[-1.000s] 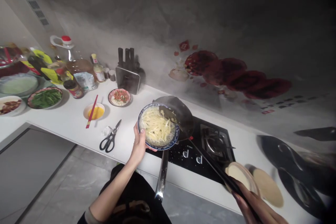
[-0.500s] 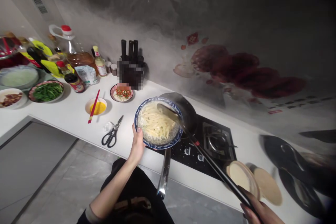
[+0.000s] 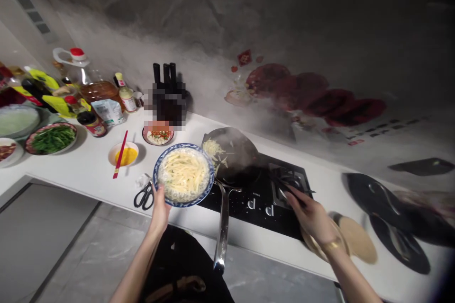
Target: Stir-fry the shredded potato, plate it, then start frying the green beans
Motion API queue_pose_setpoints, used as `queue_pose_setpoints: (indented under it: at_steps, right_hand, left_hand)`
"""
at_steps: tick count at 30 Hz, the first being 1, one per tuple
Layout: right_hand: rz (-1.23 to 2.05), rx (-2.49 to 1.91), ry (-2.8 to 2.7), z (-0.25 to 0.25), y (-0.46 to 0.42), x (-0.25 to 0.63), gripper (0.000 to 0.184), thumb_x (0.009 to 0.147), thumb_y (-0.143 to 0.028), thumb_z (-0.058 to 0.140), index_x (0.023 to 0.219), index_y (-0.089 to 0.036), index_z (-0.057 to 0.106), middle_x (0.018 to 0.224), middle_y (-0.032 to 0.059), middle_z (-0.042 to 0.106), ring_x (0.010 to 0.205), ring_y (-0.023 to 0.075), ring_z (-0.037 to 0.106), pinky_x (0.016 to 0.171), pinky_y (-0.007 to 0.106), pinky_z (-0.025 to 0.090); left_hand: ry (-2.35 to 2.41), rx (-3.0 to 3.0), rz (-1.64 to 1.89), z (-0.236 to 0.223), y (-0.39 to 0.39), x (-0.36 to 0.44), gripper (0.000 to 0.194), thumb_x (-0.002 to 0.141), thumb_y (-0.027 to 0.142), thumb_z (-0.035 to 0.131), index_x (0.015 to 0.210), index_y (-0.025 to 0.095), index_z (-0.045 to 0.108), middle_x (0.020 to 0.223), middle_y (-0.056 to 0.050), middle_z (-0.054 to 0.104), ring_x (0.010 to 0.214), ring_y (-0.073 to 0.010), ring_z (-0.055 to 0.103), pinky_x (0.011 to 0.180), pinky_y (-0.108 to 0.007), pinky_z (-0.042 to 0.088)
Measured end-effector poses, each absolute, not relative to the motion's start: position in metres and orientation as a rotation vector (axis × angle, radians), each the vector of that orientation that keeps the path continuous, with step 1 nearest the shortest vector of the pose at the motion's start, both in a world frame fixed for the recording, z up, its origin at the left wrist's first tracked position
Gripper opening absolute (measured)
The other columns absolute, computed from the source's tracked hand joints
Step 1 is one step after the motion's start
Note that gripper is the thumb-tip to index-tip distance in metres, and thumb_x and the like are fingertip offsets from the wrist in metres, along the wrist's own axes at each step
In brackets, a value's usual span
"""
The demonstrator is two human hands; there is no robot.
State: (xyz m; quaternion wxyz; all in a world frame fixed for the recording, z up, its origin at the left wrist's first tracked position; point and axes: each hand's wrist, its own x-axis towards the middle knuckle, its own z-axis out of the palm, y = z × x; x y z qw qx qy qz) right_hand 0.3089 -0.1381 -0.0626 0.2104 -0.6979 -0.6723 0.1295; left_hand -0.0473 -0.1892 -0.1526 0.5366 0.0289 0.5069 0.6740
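My left hand (image 3: 161, 208) grips the near-left rim of a blue-and-white bowl (image 3: 209, 156), its thumb over the edge. Pale shredded strips (image 3: 185, 170), probably potato, lie in the bowl. The bowl is held above the counter, left of a dark wok (image 3: 236, 154) on the stove. More pale strips (image 3: 213, 147) cling inside the wok's left side, and steam rises from it. My right hand (image 3: 307, 213) is closed around the dark handle of a spatula (image 3: 279, 182) over the right part of the stove. Its blade is hard to make out against the dark wok.
The wok's metal handle (image 3: 222, 232) juts past the counter edge. Left are scissors (image 3: 144, 197), an egg bowl (image 3: 133, 155) with red chopsticks (image 3: 121, 154), a chopped-seasoning dish (image 3: 159, 136), greens (image 3: 53, 138), bottles and a knife block (image 3: 168, 104). Right are wooden lids (image 3: 357, 239) and dark utensil rests (image 3: 400, 244).
The bowl has moved left, away from over the wok. The spatula has left the bowl, and my right hand has come forward to the stove. Pale strips now show in the wok.
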Motion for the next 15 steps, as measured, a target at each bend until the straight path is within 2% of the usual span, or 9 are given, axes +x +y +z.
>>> queue_pose_setpoints:
  at_steps: [2,5,9,15]
  right_hand:
    - [0.128,-1.981,-2.081,-0.076,-0.112,0.282,0.037,0.084,-0.033,0.047,0.109,-0.013,0.066,0.089,0.0124,0.068,0.074,0.0226,0.066,0.07,0.033,0.054]
    - [-0.076,-2.083,-2.322,-0.095,-0.089,0.236,0.038,0.089,-0.024,0.042,0.121,-0.013,0.059,0.094,0.0135,0.065,0.068,0.0203,0.066,0.06,0.029,0.053]
    - [-0.195,-2.072,-2.586,-0.1,-0.091,0.215,0.04,0.092,-0.028,0.041,0.127,-0.015,0.054,0.094,0.0129,0.065,0.064,0.0186,0.067,0.052,0.025,0.05]
    - [-0.269,-1.708,-2.876,-0.052,-0.113,0.272,0.035,0.091,-0.029,0.042,0.12,-0.022,0.06,0.09,0.0083,0.068,0.067,0.0175,0.066,0.06,0.026,0.052]
  left_hand:
    - [1.26,0.013,1.598,-0.155,-0.194,-0.056,0.053,0.083,0.038,0.05,0.133,0.025,0.04,0.133,-0.006,0.051,0.123,-0.0236,0.047,0.098,-0.038,0.043]
    - [1.318,-0.034,1.567,-0.159,-0.202,-0.066,0.052,0.08,0.033,0.048,0.13,0.022,0.045,0.125,-0.007,0.057,0.12,-0.0251,0.049,0.095,-0.039,0.045]
    - [1.338,-0.003,1.569,-0.17,-0.212,-0.073,0.053,0.075,0.032,0.051,0.127,0.021,0.047,0.117,-0.006,0.062,0.113,-0.026,0.055,0.09,-0.04,0.048]
    - [1.354,0.016,1.62,-0.179,-0.21,-0.072,0.056,0.074,0.03,0.054,0.128,0.024,0.043,0.12,-0.006,0.059,0.111,-0.0237,0.056,0.092,-0.039,0.047]
